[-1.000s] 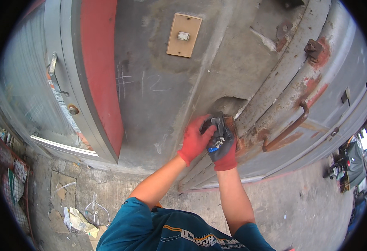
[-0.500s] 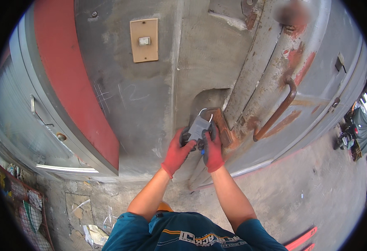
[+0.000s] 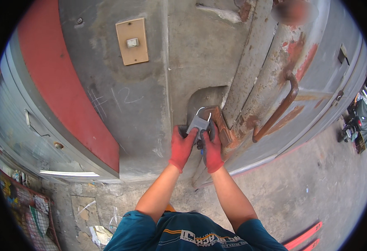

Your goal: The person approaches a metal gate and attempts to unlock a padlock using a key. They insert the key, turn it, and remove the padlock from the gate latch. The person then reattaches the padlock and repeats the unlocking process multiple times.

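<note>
Both my hands wear red gloves with dark palms and fingers. Between them is a flat grey electrical fitting, with two white wires running from its top toward the wall. My left hand grips its left side, the thumb pressed on its face. My right hand holds the lower right, thumb also on the face. Something small and blue shows beside the right hand, too small to name. Just behind the fitting, a rusty brown metal box sits at a recess in the grey wall. The fitting's back is hidden.
A beige switch plate is on the wall at upper left. To the right, a rusty bar handle juts from a grey metal door. A red-edged glass door stands left, above a wire cage. Red bars lie at lower right.
My left hand has turned more upright, and its thumb has moved up onto the fitting's face. The fitting stays between both hands. The whole view has shifted slightly.
</note>
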Demonstrator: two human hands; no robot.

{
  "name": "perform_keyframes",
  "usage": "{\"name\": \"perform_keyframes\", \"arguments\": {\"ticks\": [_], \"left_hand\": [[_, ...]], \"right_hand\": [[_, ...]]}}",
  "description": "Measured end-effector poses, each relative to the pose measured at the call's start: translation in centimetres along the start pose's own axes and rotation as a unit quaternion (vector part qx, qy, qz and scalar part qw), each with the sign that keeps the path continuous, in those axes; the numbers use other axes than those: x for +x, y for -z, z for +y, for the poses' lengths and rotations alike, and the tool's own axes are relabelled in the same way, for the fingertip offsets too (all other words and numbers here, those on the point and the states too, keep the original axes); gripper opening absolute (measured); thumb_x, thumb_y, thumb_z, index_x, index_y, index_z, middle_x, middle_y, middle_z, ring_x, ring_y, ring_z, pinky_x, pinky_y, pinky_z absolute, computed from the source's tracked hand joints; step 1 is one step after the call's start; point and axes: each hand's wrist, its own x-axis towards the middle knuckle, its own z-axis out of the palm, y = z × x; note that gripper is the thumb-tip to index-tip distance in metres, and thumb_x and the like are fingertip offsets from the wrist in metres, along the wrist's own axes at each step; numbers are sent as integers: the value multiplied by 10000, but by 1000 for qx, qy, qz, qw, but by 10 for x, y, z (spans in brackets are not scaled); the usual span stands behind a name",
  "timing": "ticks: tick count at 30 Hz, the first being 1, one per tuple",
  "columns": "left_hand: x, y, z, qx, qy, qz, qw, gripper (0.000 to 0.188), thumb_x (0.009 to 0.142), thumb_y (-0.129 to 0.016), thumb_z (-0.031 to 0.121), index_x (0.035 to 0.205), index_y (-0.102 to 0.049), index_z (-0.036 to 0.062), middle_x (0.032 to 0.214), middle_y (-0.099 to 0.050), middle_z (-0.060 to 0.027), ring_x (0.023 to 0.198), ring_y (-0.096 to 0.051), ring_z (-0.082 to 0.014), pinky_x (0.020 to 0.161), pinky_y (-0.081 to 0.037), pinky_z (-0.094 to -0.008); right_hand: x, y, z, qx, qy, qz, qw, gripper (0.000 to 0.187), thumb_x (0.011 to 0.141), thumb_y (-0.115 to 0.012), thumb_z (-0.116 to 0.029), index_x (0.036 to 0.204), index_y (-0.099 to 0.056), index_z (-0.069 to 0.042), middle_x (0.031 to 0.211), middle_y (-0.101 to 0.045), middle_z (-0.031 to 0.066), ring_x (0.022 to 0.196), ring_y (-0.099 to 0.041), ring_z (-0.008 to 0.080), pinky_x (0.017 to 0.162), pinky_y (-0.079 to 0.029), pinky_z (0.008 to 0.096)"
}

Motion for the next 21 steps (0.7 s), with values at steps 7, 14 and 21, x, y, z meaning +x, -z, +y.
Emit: {"name": "perform_keyframes", "arguments": {"ticks": [7,14,21], "left_hand": [[-13,3,13,73,-80,-7,994,369,965,-715,243,1218,-608,-3,1022,-696,-153,932,-700,-263,797,-562,-379],[-16,5,27,302,-189,-15,934,450,930,-657,188,1358,-615,57,1256,-608,-237,1024,-677,-420,848,-567,-465],[-5,8,40,374,-216,-63,900,401,935,-612,133,1334,-653,121,1196,-604,-246,967,-671,-424,847,-561,-476]], "right_hand": [[-2,2,-7,31,-36,-7,999,552,1075,-550,-122,1587,-358,-51,1395,-560,66,1141,-600,158,933,-516,305],[-6,-5,-6,52,-18,13,998,376,1065,-584,-153,1424,-513,-66,1100,-652,24,844,-600,90,676,-507,262],[-4,1,1,29,-20,15,999,373,1064,-598,-176,1416,-532,-73,1118,-667,15,872,-594,70,697,-500,250]]}}
